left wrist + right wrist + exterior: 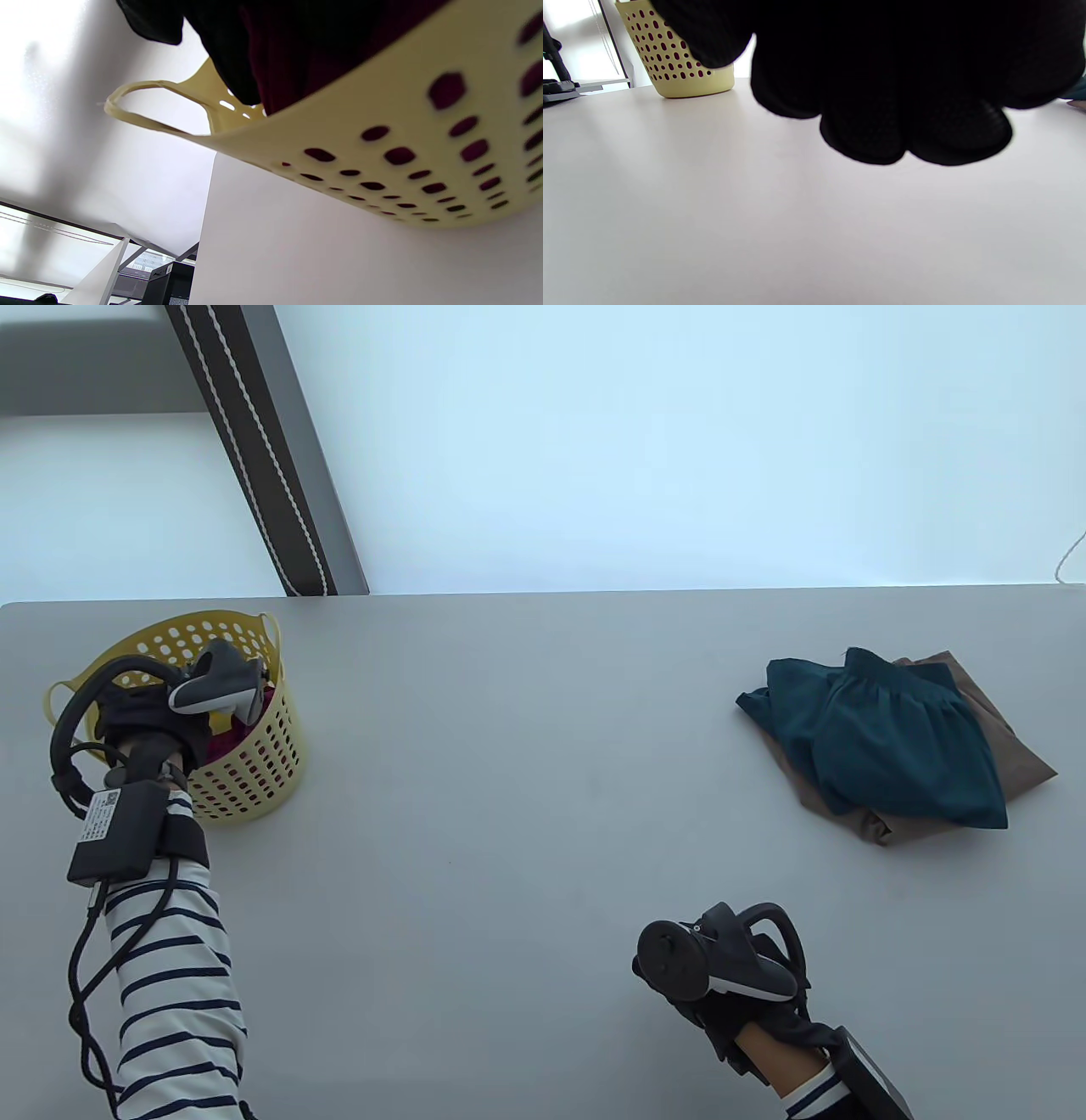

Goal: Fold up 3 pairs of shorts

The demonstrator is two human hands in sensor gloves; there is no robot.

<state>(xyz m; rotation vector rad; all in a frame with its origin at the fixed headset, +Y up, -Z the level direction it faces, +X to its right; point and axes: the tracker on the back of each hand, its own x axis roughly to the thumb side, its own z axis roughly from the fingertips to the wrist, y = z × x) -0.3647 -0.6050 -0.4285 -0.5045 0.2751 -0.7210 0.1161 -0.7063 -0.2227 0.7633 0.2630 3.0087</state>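
Nearest the camera, the right hand (pixel 721 976) is held idle above the table (pixel 509 780), fingers curled, holding nothing. Maroon shorts (pixel 246 729) are reached for by the left hand (pixel 170 712) inside the yellow basket (pixel 254 780); its grip cannot be told. Teal shorts (pixel 882 738) are stacked on brown shorts (pixel 1018 755), apparently folded already.

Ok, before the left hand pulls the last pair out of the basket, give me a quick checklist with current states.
1. Left hand inside the yellow basket: ok.
2. Left hand's hold on the maroon shorts: cannot tell, fingers hidden.
3. Basket upright on the table: ok.
4. Folding space mid-table free: ok.
5. Right hand free to help, holding nothing, above the table's near edge: ok.
6. Two pairs done, teal shorts stacked on brown shorts at right: ok, though the stack is a bit skewed.
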